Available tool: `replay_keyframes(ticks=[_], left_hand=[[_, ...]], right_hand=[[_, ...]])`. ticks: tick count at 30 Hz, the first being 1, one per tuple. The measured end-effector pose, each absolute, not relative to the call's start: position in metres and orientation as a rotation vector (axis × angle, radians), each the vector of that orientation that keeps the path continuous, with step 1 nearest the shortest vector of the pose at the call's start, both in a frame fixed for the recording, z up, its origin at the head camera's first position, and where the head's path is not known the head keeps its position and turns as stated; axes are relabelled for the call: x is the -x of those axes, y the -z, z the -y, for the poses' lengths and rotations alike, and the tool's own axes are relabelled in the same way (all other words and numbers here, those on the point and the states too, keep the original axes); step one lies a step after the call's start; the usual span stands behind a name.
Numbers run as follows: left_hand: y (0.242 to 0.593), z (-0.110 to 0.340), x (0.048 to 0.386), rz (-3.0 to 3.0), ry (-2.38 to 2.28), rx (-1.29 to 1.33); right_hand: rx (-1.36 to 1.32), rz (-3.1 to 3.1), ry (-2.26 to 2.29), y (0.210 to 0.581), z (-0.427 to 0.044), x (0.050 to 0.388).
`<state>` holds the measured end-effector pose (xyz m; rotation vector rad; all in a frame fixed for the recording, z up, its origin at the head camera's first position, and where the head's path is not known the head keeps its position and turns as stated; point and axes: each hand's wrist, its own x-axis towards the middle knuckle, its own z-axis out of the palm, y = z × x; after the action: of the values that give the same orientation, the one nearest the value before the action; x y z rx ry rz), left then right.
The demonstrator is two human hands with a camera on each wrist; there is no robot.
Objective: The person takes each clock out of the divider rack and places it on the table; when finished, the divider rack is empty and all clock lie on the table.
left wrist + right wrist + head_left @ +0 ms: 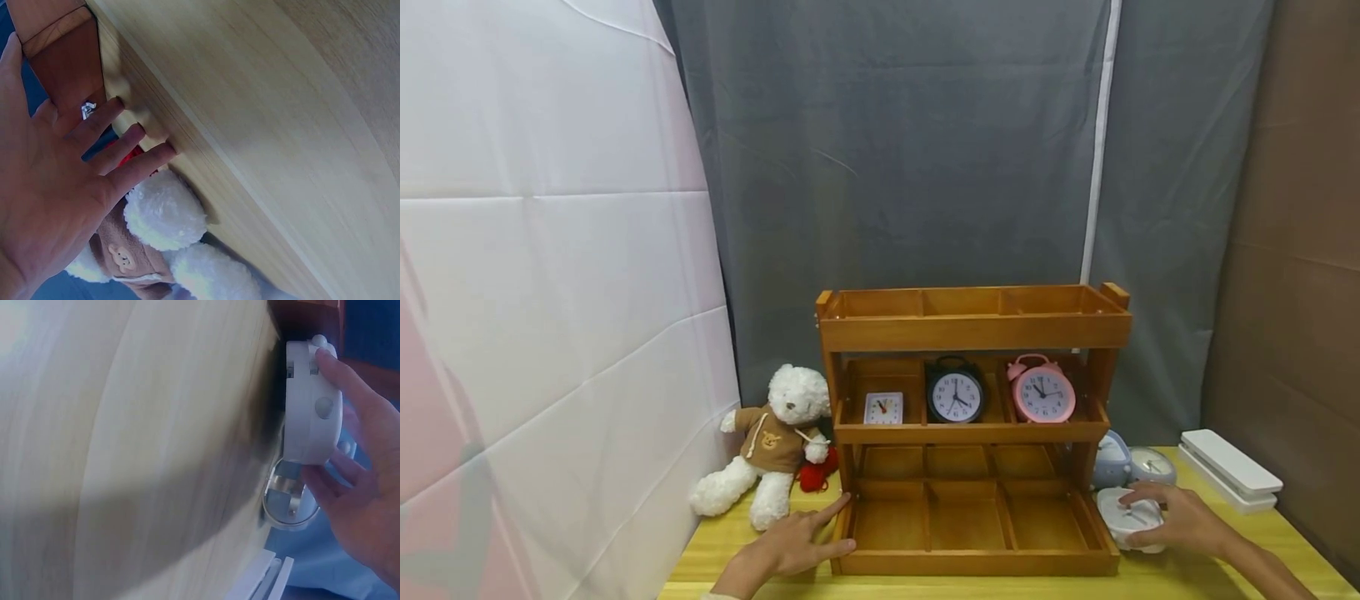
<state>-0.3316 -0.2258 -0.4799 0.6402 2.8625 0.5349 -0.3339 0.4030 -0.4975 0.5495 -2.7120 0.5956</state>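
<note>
The rack [976, 335] stands centrally, three clocks [955, 392] on its middle tier, bear [777, 450] left, white box [1232, 461] far right. A blue clock [1109, 461] and round clock [1152, 465] sit just beyond the rounded, face-up white clock [1122, 523], gripped by the right hand [1186, 522] at the rack's near right; the left hand [792, 542], fingers straight, touches the rack.

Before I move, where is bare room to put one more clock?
The bottom tier looks bare between its dividers and front rail. The top tier's floor is mostly hidden. Crowded: the middle tier (small clock, black clock, pink clock) and right of the shelf, where the right hand grips a white clock beside a blue clock.
</note>
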Motion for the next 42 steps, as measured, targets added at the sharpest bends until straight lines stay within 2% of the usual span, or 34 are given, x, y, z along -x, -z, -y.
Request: replay_keyframes(ticks=[9,21,28,35,42], left_hand=[[0.478,0.224,0.331,-2.867,-0.521,-0.658],[0.482,0.226,0.335,-2.846,-0.565,-0.644],[0.481,0.226,0.333,-2.837,-0.584,-0.658],[0.481,0.226,0.334,-2.831,-0.574,-0.636],[0.482,0.225,0.335,-2.864,-0.540,-0.658]], right_hand=[[-0.665,2.669,-0.667,0.501,-0.407,0.339],[-0.544,2.671,-0.641,0.495,-0.400,0.336],[-0.686,2.478,-0.649,0.488,-0.399,0.334],[-0.688,2.438,-0.639,0.459,-0.388,0.320],[-0.663,2.377,-0.583,0.409,-0.367,0.306]])
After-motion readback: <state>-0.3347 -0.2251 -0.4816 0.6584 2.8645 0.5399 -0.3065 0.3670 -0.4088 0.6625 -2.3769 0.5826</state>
